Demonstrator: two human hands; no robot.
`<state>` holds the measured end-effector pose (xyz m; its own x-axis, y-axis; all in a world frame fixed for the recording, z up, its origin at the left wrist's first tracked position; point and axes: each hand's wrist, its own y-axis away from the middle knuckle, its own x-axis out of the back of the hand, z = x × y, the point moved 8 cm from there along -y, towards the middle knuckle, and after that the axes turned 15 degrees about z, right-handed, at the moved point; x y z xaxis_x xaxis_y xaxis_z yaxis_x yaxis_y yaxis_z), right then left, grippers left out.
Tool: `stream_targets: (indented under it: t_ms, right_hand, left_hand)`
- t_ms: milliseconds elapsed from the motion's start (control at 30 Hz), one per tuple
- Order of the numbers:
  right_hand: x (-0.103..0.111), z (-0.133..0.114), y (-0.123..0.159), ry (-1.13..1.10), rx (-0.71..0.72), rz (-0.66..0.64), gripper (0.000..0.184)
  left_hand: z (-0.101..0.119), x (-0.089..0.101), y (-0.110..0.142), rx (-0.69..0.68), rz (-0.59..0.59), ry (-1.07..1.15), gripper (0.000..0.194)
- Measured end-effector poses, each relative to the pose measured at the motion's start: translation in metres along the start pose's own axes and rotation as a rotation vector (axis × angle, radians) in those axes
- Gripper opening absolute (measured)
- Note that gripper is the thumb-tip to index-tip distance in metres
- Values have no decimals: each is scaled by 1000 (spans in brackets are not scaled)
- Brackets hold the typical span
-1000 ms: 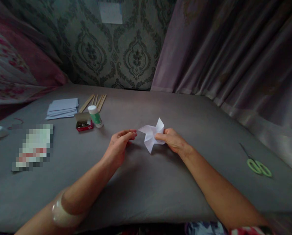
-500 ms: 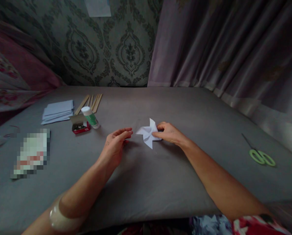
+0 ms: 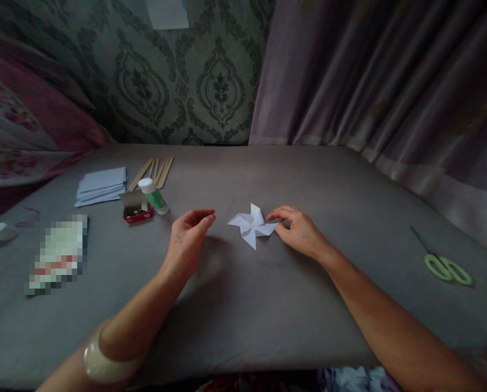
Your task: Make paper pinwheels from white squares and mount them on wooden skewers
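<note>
Pinwheel: one, white folded paper [image 3: 252, 224] with four pointed blades; it has just been lowered and now lies on the grey table [image 3: 243, 316], between the hands. It seems to keep its shape with little or no grip.
Right hand: one [image 3: 302, 231], its hold loosened, thumb and fingers narrowly parted around the pinwheel's right blade tip (whether they still touch it, I cannot tell).
Left hand: one [image 3: 186, 239], raised near the pinwheel but apart from it, thumb and fingertips drawn close, nothing visible between them; whether the tips meet is unclear.
Bangle: one, pale [image 3: 106, 362], on the left forearm.
Sheets: one stack [image 3: 101, 186], several pieces, too overlapped to count.
Sticks: about five or six, wooden [image 3: 140, 174], fanned behind the bottle.
Bottle: one, green and white with a white cap [image 3: 155, 200], upright but leaning in view, beside the box.
Box: one, red, lid open [image 3: 139, 216], small contents not countable.
Packet: one, blurred [image 3: 59, 250].
White round item: one [image 3: 0, 232], far left.
Scissors: one pair, green handles [image 3: 447, 269], far right.
</note>
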<state>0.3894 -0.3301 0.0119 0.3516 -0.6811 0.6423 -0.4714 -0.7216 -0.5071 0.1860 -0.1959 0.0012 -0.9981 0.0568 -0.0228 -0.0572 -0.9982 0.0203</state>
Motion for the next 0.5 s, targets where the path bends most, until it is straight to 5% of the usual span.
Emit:
stream_targets:
  t_ms: [167,400,500]
  right_hand:
    - [8,10,0,-1,-35,110,13]
    - [8,-1,3,-2,16,129,19]
    - [11,4,3,-13,-3,173,25]
  left_hand:
    - [40,35,-19,-393,251,28,23]
    - [37,40,-36,-445,297,-14,19]
    - [47,59,-41,-513,396,19,22]
